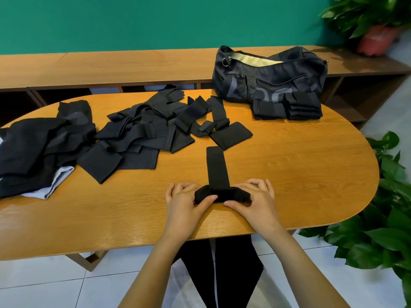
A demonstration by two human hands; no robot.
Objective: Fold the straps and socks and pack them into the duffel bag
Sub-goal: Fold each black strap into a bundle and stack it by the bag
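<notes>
Strap in work: a black strap point(218, 172) lies flat on the table point(311, 163), well in front of the duffel bag point(266, 72) on the person's side. Its near end is rolled up.
Left hand point(184, 201): thumb and curled fingers pinch the roll's left end.
Right hand point(255, 198): same pinch on the roll's right end.
Step (judged): rolling from the near end; most of the length is not yet wound.
Risk 1: one hand advancing faster would skew the roll into a cone.
Risk 2: a slackened pinch would probably let the roll spring open.
Risk 3: the flat tail may slide on the smooth wood, leaving slack turns.
Folded stack point(289, 106): against the bag's front side.
Loose pile point(142, 130): left of the bag and tangled; lifting one piece may drag others.
Bag mouth: unzipped but sagging, so a roll could catch there and loosen.
</notes>
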